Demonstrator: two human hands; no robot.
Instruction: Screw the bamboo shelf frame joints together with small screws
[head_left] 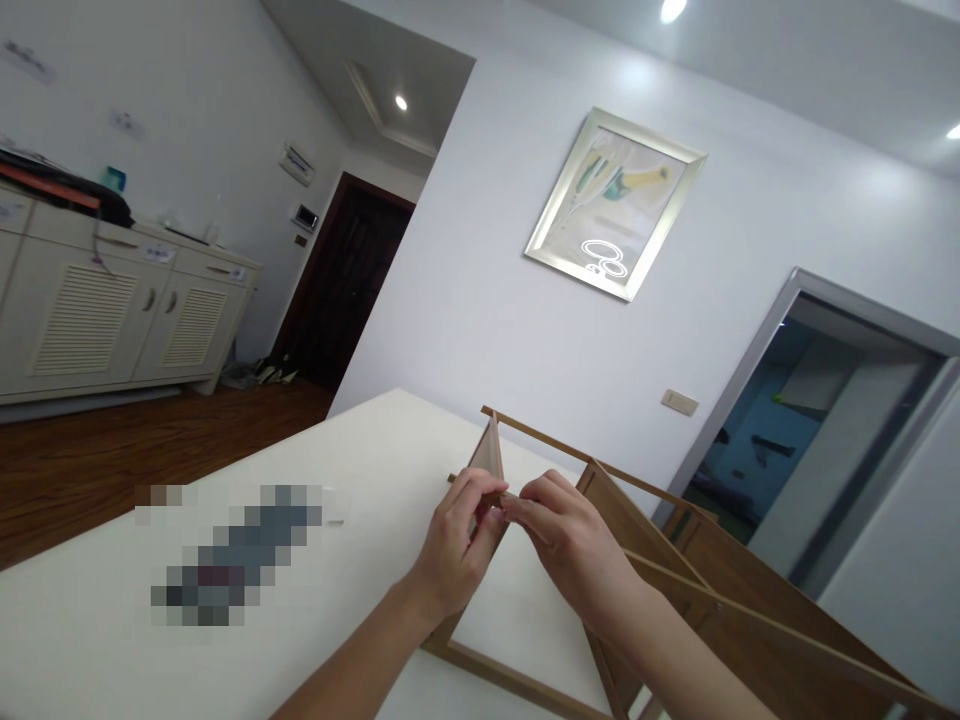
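A brown wooden shelf frame (pixel 645 540) lies across the white table (pixel 360 450) there, slim straight rails (pixel 540 437) along its edges, flat panels (pixel 615 512) set crosswise between them. Near its left end is a small tan piece (pixel 513 497), mostly hidden.

The wooden frame (pixel 634 522) is cut off at lower right.
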